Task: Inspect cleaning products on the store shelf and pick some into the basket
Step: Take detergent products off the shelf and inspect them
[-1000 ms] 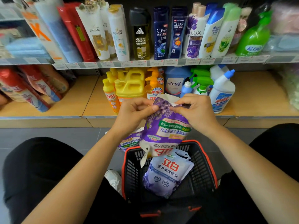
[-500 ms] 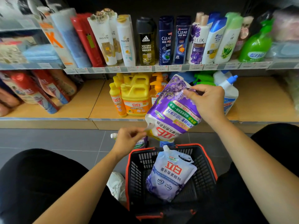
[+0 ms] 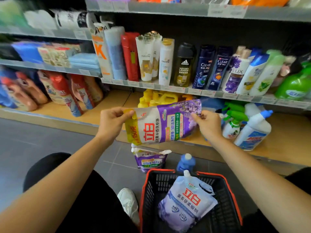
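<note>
Head view. L hand [image 3: 111, 122] pinches the left end of the purple pouch [image 3: 163, 125]: thumb on the front over the yellow edge, other fingers curled behind. R hand [image 3: 207, 124] pinches the right end, by the lavender print, with fingertips bent onto the edge; how the thumb lies I can't tell. Both arms are stretched fwd. The pouch is held sideways w/ its print turned on its side, front facing the camera. It's in the air in front of the lower shelf [image 3: 286, 132], above the floor and beyond the basket [image 3: 143, 195].

The basket is black mesh w/ an orange-red rim and sits on the floor between the person's knees. It holds one item, a pale lilac pouch [image 3: 186, 202] w/ red characters, lying tilted w/ its white spout toward the far rim.

On the floor just past the far rim stands a second purple pouch [image 3: 149, 160], and a blue bottle [image 3: 186, 163] w/ a white cap is just beside it on the right. A white shoe [image 3: 128, 202] is left of the basket.

The lower shelf has yellow jugs [image 3: 161, 97] behind the held pouch, then green spray bottles [image 3: 234, 113] and a white bottle w/ blue cap [image 3: 254, 130] to the right. The shelf above holds a row of shampoo bottles [image 3: 184, 64], upright and close together. Far left is blurred, w/ red and orange refill packs [image 3: 58, 91] leaning.
</note>
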